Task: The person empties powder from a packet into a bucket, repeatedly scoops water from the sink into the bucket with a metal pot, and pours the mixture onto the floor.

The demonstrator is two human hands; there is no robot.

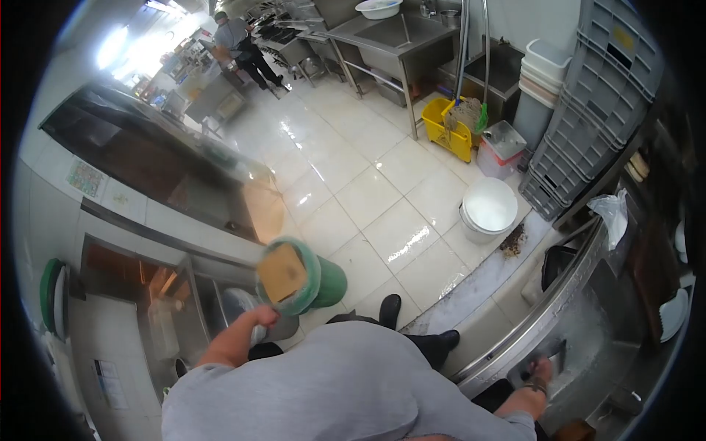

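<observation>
My left hand is closed beside the rim of a green bin. Something pale and see-through shows just below its fingers, but what they hold is too small to make out. A flat brown piece like cardboard lies across the mouth of the bin, over its liner. On my other side, my right hand reaches down into a steel sink with its fingers closed on the edge of a dark metal container. The container's full shape is partly hidden.
A white bucket stands on the wet tiled floor. Behind it are a yellow mop bucket and tall stacked grey crates. Another person stands far back at the left. A plastic bag hangs over the sink's edge.
</observation>
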